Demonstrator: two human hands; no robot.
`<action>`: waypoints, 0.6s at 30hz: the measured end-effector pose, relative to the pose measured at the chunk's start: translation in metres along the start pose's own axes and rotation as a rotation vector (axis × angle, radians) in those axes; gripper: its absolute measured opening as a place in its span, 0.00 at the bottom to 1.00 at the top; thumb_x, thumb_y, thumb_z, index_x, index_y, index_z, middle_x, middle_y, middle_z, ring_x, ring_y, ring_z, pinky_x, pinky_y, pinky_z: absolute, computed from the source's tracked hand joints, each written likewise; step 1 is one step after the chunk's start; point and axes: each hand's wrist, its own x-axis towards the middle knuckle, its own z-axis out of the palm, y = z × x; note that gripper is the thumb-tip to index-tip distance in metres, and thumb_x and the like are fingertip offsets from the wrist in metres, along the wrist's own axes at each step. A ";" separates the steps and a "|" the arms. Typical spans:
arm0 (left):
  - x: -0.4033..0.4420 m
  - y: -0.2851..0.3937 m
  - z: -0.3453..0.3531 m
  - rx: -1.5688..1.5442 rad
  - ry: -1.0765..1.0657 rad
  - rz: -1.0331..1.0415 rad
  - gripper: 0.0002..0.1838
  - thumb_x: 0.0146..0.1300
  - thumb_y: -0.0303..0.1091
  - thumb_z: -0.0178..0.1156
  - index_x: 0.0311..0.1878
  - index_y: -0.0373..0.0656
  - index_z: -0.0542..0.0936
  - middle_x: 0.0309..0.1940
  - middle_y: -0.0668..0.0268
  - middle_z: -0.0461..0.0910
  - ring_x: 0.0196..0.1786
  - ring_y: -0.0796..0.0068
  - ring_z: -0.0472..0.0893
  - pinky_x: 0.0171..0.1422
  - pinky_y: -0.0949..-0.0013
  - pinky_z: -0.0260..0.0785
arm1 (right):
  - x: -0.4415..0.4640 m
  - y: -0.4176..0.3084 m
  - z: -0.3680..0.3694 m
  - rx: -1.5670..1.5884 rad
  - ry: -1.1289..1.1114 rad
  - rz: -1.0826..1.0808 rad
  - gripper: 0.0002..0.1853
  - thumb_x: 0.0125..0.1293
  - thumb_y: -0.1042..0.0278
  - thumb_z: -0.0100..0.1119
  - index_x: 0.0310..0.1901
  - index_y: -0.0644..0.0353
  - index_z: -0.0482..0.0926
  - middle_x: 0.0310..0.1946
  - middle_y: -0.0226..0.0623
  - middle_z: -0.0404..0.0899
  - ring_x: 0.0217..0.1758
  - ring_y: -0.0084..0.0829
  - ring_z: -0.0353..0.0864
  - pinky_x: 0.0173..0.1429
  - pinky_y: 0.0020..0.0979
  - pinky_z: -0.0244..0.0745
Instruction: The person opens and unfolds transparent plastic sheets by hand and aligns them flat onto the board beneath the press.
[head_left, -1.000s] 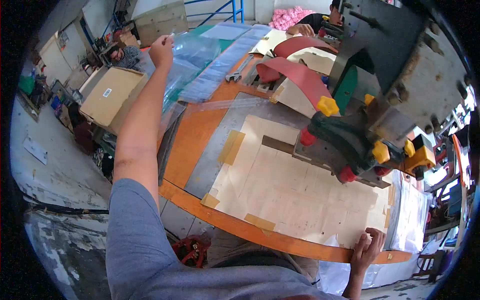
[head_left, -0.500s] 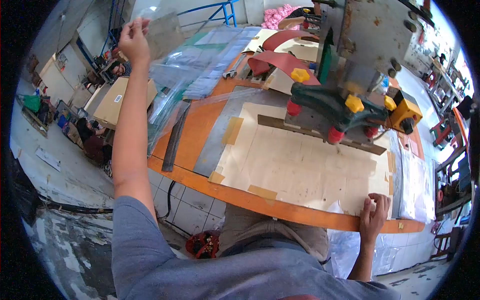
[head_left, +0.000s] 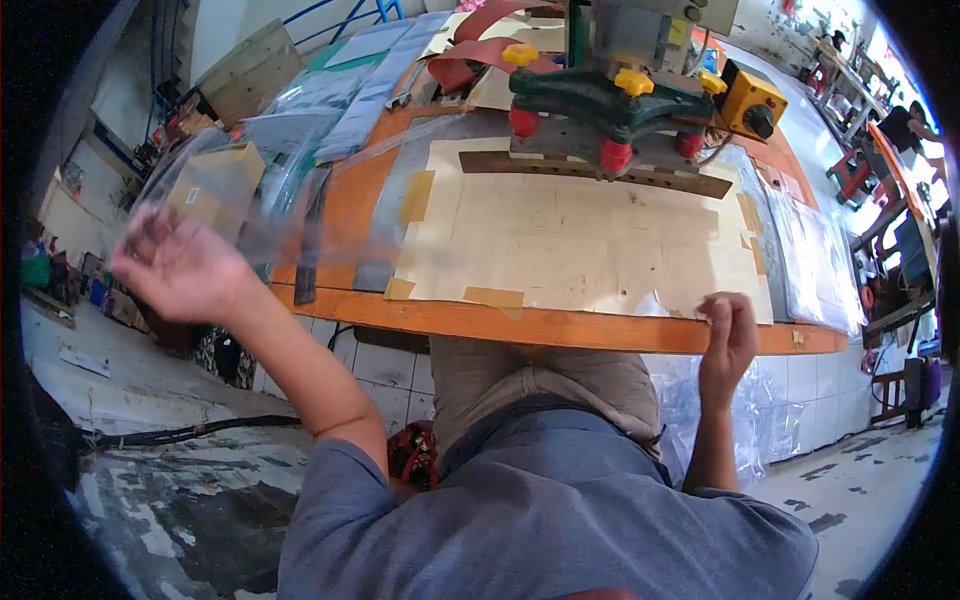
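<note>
At the left, my left hand [head_left: 180, 265] is closed on a clear plastic sheet [head_left: 345, 245], which trails over the table's left side; both are blurred. My right hand [head_left: 730, 330] is at the front edge on the right, its fingers curled together, and whatever they may hold is hidden. Between my hands lies a cream board [head_left: 570, 240], taped down with brown tape [head_left: 493, 297]. Over its back edge stands a press head with a dark green frame [head_left: 590, 110], yellow knobs and red feet. Beneath it a long metal strip [head_left: 600, 176] stands across the board.
Stacked plastic sheets [head_left: 375, 55] lie at the back left of the orange table [head_left: 560, 322], more plastic [head_left: 815, 250] at its right. A dark flat bar [head_left: 312, 235] rests on the left. A yellow control box [head_left: 752, 100] sits beside the press. A cardboard box [head_left: 215, 185] stands beyond my left hand.
My left hand has come down and nearer from its raised position, bringing the plastic sheet across the table's left side. My right hand remains by the front edge. The view has tilted downward.
</note>
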 end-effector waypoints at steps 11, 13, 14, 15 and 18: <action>-0.030 0.055 0.010 -0.723 -0.092 -0.153 0.02 0.72 0.31 0.57 0.41 0.47 0.77 0.36 0.69 0.78 0.45 0.71 0.75 0.51 0.65 0.67 | -0.051 -0.036 0.063 0.514 -1.249 0.446 0.33 0.86 0.43 0.40 0.74 0.64 0.70 0.63 0.45 0.81 0.64 0.35 0.81 0.70 0.38 0.74; -0.040 0.058 0.015 -0.851 0.025 -0.240 0.02 0.72 0.30 0.57 0.40 0.46 0.77 0.35 0.68 0.77 0.43 0.71 0.75 0.50 0.64 0.67 | -0.062 -0.038 0.075 0.544 -1.230 0.464 0.33 0.86 0.43 0.41 0.77 0.63 0.65 0.66 0.45 0.78 0.66 0.35 0.79 0.71 0.38 0.73; -0.045 0.057 0.019 -0.907 0.083 -0.276 0.03 0.72 0.29 0.57 0.39 0.46 0.76 0.34 0.67 0.76 0.42 0.71 0.75 0.50 0.64 0.67 | -0.069 -0.036 0.081 0.573 -1.201 0.468 0.35 0.86 0.43 0.42 0.80 0.63 0.61 0.69 0.46 0.76 0.68 0.35 0.78 0.72 0.37 0.72; -0.052 0.057 0.025 -0.958 0.134 -0.302 0.03 0.72 0.28 0.56 0.38 0.45 0.76 0.34 0.67 0.76 0.41 0.71 0.75 0.49 0.64 0.67 | -0.073 -0.027 0.087 0.664 -1.243 0.582 0.38 0.84 0.43 0.45 0.83 0.61 0.53 0.74 0.46 0.72 0.72 0.35 0.74 0.74 0.38 0.70; -0.076 0.056 0.044 -1.124 0.254 -0.425 0.05 0.71 0.26 0.56 0.36 0.44 0.75 0.32 0.66 0.75 0.39 0.70 0.74 0.48 0.63 0.67 | -0.076 -0.025 0.098 0.872 -1.232 0.833 0.39 0.83 0.43 0.49 0.83 0.60 0.55 0.74 0.48 0.71 0.72 0.36 0.75 0.74 0.40 0.71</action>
